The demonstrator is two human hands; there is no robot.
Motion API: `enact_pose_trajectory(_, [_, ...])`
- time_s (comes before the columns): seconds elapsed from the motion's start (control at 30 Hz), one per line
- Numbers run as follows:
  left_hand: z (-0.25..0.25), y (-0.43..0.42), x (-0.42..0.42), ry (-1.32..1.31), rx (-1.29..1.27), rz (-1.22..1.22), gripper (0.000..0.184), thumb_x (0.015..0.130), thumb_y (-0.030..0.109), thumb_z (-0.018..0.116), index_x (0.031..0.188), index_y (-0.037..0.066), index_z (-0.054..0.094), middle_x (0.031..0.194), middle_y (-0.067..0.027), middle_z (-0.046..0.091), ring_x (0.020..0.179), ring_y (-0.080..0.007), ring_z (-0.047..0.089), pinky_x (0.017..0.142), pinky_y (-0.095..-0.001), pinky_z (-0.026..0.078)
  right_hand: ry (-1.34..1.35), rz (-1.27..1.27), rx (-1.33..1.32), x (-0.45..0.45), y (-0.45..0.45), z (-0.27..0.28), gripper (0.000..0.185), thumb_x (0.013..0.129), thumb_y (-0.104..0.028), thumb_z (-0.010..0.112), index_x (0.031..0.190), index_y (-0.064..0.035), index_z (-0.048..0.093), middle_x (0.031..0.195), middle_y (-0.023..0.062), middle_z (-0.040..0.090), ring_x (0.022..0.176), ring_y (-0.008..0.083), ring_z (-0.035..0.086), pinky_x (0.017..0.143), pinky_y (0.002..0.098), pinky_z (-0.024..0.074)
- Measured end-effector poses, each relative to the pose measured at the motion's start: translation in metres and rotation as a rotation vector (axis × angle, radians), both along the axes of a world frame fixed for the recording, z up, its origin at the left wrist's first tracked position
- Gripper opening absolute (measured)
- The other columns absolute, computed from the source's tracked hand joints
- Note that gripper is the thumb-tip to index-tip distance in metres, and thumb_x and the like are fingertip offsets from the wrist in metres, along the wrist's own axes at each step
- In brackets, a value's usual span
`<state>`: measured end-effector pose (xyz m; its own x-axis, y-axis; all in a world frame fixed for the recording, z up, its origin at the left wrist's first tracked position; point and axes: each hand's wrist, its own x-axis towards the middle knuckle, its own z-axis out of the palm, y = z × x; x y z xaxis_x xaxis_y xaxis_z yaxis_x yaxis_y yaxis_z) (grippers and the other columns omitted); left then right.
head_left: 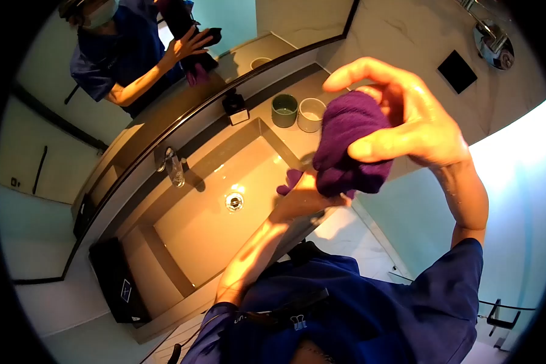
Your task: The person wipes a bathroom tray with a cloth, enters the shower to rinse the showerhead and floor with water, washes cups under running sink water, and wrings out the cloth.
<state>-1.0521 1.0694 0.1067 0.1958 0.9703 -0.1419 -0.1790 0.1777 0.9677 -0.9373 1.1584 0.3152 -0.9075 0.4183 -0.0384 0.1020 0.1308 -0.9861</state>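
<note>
A bunched purple cloth [353, 130] hangs above the right end of the sink. My left hand [309, 197] is under and behind it, bearing it, with its fingers mostly hidden by the folds. Another bit of purple cloth shows beside the left wrist. Around the upper right side of the bundle, my right hand [409, 118] is spread, its index finger and thumb wide apart. The right thumb overlaps the front of the cloth; whether it presses on it is unclear.
Below is a rectangular sink [182, 233] with a drain [234, 202] and a faucet [175, 168]. A green cup [284, 110], a pale cup [311, 115] and a black bottle [235, 108] stand behind it. A black box [118, 282] lies left. The mirror [48, 164] reflects a masked person.
</note>
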Motion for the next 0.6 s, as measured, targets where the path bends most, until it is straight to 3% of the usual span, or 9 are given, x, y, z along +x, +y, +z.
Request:
enact_pose_trajectory(0.1, [0.008,0.003,-0.015,-0.083,0.14,0.184,0.084,0.067,0.009,0.078,0.133,0.006,0.027,0.11,-0.0151,0.055,0.104,-0.0237,0.053,0.091,-0.0336,0.044,0.146,-0.152,0.114,0.018,0.019,-0.004,0.048,0.072,-0.006,0.069,0.115,-0.0006,0.05,0.092,0.0094,0.061,0.086,0.0158,0.061,0.079,0.027,0.0484])
enact_pose_trajectory(0.17, [0.018,-0.004,-0.043,-0.372,0.252,0.262,0.089,0.063,0.004,0.08,0.134,0.009,0.025,0.106,-0.0164,0.057,0.096,-0.0245,0.058,0.084,-0.0339,0.049,0.185,-0.295,0.135,0.045,0.046,-0.036,0.045,0.078,-0.015,0.065,0.117,-0.0013,0.047,0.1,0.0103,0.06,0.089,0.0178,0.06,0.082,0.0273,0.0483])
enact_pose_trajectory(0.23, [0.035,-0.008,-0.062,-0.02,0.42,0.356,0.094,0.06,-0.002,0.079,0.134,0.012,0.023,0.102,-0.0174,0.058,0.088,-0.0233,0.061,0.078,-0.0334,0.051,0.094,-0.488,-0.078,0.064,0.054,-0.1,0.047,0.082,-0.021,0.061,0.121,-0.0031,0.043,0.105,0.0102,0.059,0.092,0.0197,0.06,0.082,0.0295,0.0495])
enact_pose_trajectory(0.27, [0.055,-0.016,-0.064,0.133,0.316,0.269,0.091,0.058,0.002,0.08,0.132,0.011,0.028,0.103,-0.0169,0.059,0.089,-0.0254,0.06,0.078,-0.0353,0.051,0.142,-0.436,-0.136,0.073,0.062,-0.162,0.05,0.083,-0.026,0.06,0.124,-0.0063,0.039,0.113,0.0099,0.055,0.093,0.024,0.061,0.08,0.0396,0.0519])
enact_pose_trajectory(0.3, [0.054,-0.013,-0.059,0.628,0.674,0.361,0.083,0.057,0.012,0.081,0.127,0.01,0.037,0.103,-0.0142,0.059,0.091,-0.0285,0.06,0.079,-0.0386,0.049,0.093,-0.417,-0.589,0.065,0.028,-0.174,0.048,0.083,-0.032,0.058,0.122,-0.0085,0.042,0.11,0.0114,0.056,0.091,0.0293,0.061,0.074,0.0503,0.0528])
enact_pose_trajectory(0.33, [0.051,-0.012,-0.05,0.656,0.714,0.231,0.081,0.056,0.013,0.08,0.126,0.009,0.039,0.104,-0.017,0.057,0.092,-0.0321,0.058,0.078,-0.0403,0.048,0.225,-0.289,-1.06,0.065,0.015,-0.23,0.048,0.084,-0.034,0.056,0.125,-0.0142,0.041,0.107,0.0134,0.056,0.091,0.033,0.061,0.066,0.0588,0.0522])
enact_pose_trajectory(0.43, [0.033,-0.026,-0.018,0.811,0.772,-0.179,0.074,0.053,0.011,0.078,0.119,0.007,0.046,0.095,-0.0163,0.057,0.083,-0.0346,0.057,0.073,-0.0403,0.045,0.333,-0.264,-1.497,-0.003,-0.055,-0.272,0.045,0.081,-0.027,0.059,0.122,-0.0159,0.043,0.1,0.0122,0.057,0.087,0.0296,0.059,0.067,0.0501,0.0518])
enact_pose_trajectory(0.5, [-0.003,-0.036,-0.002,0.596,0.826,-0.289,0.065,0.052,0.009,0.076,0.113,0.007,0.053,0.086,-0.013,0.057,0.084,-0.0312,0.056,0.077,-0.0414,0.043,0.424,-0.266,-1.532,-0.036,-0.078,-0.287,0.042,0.079,-0.024,0.06,0.118,-0.0132,0.045,0.099,0.012,0.057,0.086,0.0283,0.058,0.07,0.0477,0.0506])
enact_pose_trajectory(0.6, [0.014,-0.064,-0.02,0.623,0.862,-0.177,0.068,0.049,0.014,0.079,0.113,0.012,0.055,0.087,-0.0083,0.058,0.098,-0.0245,0.053,0.089,-0.0477,0.036,0.678,-0.262,-1.454,-0.054,-0.076,-0.295,0.038,0.076,-0.019,0.06,0.111,-0.0091,0.049,0.098,0.0116,0.056,0.084,0.0264,0.056,0.074,0.044,0.0486])
